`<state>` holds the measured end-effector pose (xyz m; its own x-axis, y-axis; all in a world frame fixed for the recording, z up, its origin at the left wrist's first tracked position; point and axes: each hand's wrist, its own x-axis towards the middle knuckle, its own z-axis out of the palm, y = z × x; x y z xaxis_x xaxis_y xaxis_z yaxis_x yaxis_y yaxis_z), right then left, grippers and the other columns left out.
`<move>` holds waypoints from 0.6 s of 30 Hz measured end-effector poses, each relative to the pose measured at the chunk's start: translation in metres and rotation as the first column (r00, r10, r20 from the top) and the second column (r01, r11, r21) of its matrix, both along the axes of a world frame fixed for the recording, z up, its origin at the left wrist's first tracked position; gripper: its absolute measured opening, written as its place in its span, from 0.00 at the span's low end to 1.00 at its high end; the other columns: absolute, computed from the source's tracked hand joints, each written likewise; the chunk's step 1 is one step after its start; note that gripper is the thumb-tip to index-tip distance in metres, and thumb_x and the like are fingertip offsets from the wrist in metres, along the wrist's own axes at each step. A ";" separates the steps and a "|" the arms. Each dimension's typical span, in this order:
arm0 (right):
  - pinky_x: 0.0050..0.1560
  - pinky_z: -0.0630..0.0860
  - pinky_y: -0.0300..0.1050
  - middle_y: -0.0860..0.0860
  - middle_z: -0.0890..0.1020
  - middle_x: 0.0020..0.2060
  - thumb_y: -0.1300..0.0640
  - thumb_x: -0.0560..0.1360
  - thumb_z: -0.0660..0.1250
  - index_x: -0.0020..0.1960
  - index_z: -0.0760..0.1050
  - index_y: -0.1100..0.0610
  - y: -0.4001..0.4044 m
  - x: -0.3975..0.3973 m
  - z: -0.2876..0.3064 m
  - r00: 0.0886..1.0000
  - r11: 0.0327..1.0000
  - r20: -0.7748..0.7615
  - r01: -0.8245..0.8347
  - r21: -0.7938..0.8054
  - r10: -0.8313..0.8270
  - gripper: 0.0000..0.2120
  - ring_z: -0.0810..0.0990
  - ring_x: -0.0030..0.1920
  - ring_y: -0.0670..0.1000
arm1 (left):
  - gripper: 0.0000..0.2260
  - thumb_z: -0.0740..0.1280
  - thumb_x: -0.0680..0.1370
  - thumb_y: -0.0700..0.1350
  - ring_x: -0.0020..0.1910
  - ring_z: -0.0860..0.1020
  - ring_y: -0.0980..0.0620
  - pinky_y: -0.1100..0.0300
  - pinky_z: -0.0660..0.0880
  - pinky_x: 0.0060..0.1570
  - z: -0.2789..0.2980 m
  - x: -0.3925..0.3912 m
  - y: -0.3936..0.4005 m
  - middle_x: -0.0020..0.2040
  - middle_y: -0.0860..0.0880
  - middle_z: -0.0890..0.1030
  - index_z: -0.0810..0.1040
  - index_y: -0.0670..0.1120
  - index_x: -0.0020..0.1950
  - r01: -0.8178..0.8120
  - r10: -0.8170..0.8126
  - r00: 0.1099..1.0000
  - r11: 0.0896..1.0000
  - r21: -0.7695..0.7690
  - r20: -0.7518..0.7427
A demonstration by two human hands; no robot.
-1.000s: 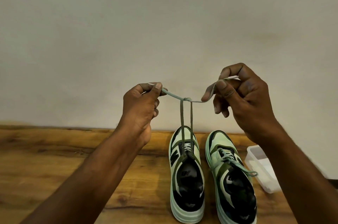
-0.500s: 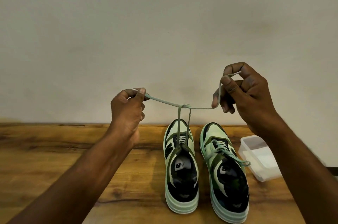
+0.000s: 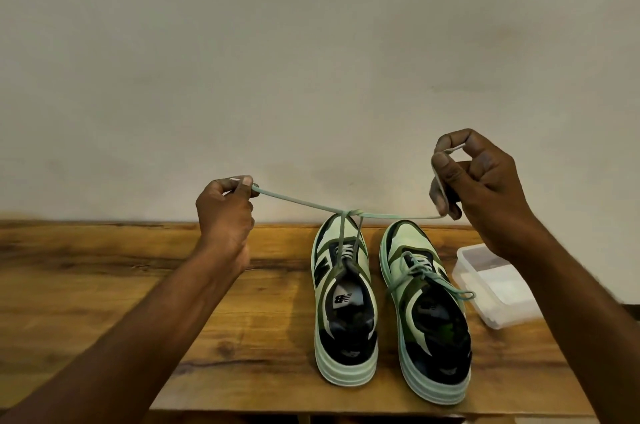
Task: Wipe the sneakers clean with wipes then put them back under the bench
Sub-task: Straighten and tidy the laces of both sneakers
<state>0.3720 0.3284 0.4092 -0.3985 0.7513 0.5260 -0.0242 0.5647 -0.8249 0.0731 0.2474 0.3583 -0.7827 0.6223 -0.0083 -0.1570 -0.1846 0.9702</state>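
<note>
Two pale green sneakers with dark green and black panels stand side by side on a wooden bench top, toes toward its far edge, where the bench meets a plain beige wall. Both sit right of the bench's middle, heels close to the near edge.

The left sneaker has its single pale green lace drawn up above the toe. Two strands rise from the eyelets and cross once in a simple first knot, with one end running out to each side.

My left hand is curled, thumb and forefinger pinching the left lace end; its white tip pokes out above my knuckles. This hand hovers over the far edge of the bench, left of the shoes.

My right hand is raised higher, in front of the wall. Its thumb and forefinger pinch the right lace end, and the lace loops down behind the fingers before running level to the knot. The other fingers are curled in.

The right sneaker rests untouched, its lace already tied in one bow.

One clear rectangular plastic tub holding something white sits just beside the right sneaker, near the bench's right edge. I cannot tell what the white contents are.
</note>
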 end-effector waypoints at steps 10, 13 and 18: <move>0.23 0.63 0.40 0.54 0.71 0.20 0.50 0.81 0.65 0.51 0.74 0.53 0.010 0.010 -0.017 0.998 0.996 0.031 0.057 -0.069 -0.055 0.06 0.64 0.20 0.54 | 0.06 0.69 0.83 0.42 0.35 0.73 0.55 0.53 0.69 0.48 -0.030 -0.027 0.012 0.42 0.49 0.82 0.76 0.48 0.46 -0.203 0.203 0.979 0.979 -0.007 -0.008; 0.25 0.63 0.39 0.52 0.70 0.20 0.51 0.81 0.65 0.52 0.74 0.53 0.013 0.012 -0.021 0.998 0.994 0.018 0.065 -0.089 -0.064 0.06 0.64 0.20 0.51 | 0.07 0.69 0.83 0.42 0.36 0.73 0.55 0.53 0.69 0.49 -0.036 -0.031 0.012 0.42 0.49 0.82 0.76 0.48 0.46 -0.229 0.229 0.973 0.973 -0.018 -0.011; 0.25 0.60 0.38 0.49 0.67 0.20 0.54 0.81 0.65 0.51 0.73 0.55 0.019 0.017 -0.027 0.997 0.987 -0.074 0.020 -0.160 -0.032 0.05 0.60 0.20 0.48 | 0.03 0.68 0.83 0.42 0.38 0.73 0.54 0.53 0.70 0.48 -0.047 -0.041 0.009 0.45 0.47 0.82 0.78 0.43 0.53 -0.252 0.250 0.968 0.965 -0.076 -0.038</move>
